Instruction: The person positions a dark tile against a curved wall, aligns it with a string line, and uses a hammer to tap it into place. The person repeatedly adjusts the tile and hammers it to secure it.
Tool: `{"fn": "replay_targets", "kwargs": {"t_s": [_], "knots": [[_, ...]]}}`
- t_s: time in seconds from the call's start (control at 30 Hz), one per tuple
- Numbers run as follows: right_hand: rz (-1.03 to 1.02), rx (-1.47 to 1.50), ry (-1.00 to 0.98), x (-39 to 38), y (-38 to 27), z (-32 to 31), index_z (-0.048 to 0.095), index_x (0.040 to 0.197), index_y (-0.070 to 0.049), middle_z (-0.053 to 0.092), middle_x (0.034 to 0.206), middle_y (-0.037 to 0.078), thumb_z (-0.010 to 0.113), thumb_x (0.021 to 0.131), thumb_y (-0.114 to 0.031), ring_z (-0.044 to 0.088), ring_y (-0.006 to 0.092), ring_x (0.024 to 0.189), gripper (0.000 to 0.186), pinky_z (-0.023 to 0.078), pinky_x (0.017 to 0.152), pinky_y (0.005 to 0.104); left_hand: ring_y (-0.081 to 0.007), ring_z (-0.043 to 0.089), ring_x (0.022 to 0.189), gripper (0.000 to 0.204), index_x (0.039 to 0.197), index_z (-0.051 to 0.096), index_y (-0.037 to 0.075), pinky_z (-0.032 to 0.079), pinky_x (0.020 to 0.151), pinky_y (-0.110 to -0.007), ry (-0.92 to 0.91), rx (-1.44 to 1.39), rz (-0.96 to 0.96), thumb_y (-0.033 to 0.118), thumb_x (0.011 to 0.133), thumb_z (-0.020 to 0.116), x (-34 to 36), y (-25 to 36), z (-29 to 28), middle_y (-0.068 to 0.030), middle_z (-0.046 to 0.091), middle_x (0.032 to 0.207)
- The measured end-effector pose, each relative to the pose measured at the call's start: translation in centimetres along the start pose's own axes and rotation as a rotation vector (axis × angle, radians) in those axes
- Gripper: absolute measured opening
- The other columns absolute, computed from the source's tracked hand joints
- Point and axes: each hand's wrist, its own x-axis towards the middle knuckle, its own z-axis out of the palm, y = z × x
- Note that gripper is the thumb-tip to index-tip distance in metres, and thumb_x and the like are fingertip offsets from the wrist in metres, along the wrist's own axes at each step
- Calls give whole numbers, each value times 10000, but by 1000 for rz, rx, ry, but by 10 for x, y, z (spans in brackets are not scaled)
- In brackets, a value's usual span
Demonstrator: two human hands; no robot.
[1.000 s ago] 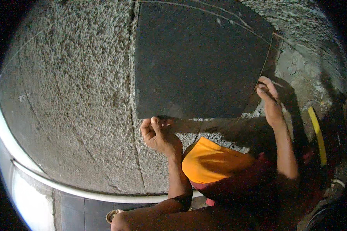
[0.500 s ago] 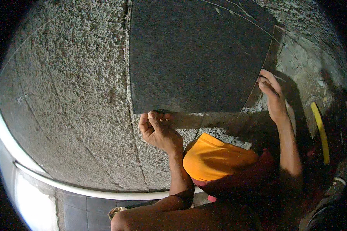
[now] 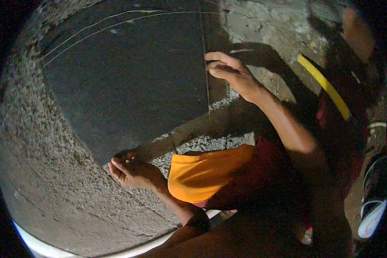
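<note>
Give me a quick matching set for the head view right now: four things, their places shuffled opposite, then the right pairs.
Things
1. large, flat, dark grey panel
2. person's left hand
3. person's right hand
4. long, narrow yellow strip

Places
A. at the panel's lowest corner in the picture
B. farthest right of the four in the picture
C. reaching from one hand to the other
D. at the panel's right edge in the picture

Pairs: 1-C, 2-A, 3-D, 4-B
</note>
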Motion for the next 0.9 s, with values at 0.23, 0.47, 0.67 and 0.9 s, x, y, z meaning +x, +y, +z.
{"fn": "replay_targets", "kwargs": {"t_s": [0.23,0.47,0.67,0.9], "knots": [[-31,-7,-9,3,3,-1,517,1176,-82,586,1002,72,560,834,-177,519,134,958,358,380,878,265,-114,465,656,151,962,512,58,406,573,-225,-34,23,70,182,886,556,4,-8,1,-32,513,758],[-48,1,5,4,9,-1,528,1163,-82,590,1000,74,559,838,-176,521,133,953,339,385,876,266,-123,467,658,185,978,510,49,407,583,-232,27,-9,-5,204,887,557,-5,1,10,-42,524,775],[-59,-6,16,3,7,0,530,1150,-64,588,983,60,562,836,-171,521,129,952,334,388,875,268,-118,468,662,186,995,509,46,408,584,-229,44,-44,0,193,890,550,-4,1,8,-41,522,775],[-41,49,18,3,7,0,529,1146,-60,587,962,48,564,838,-163,523,115,933,326,393,858,256,-110,460,691,165,990,507,36,417,587,-230,-34,-44,10,168,896,537,-5,3,8,-34,509,784]]}}
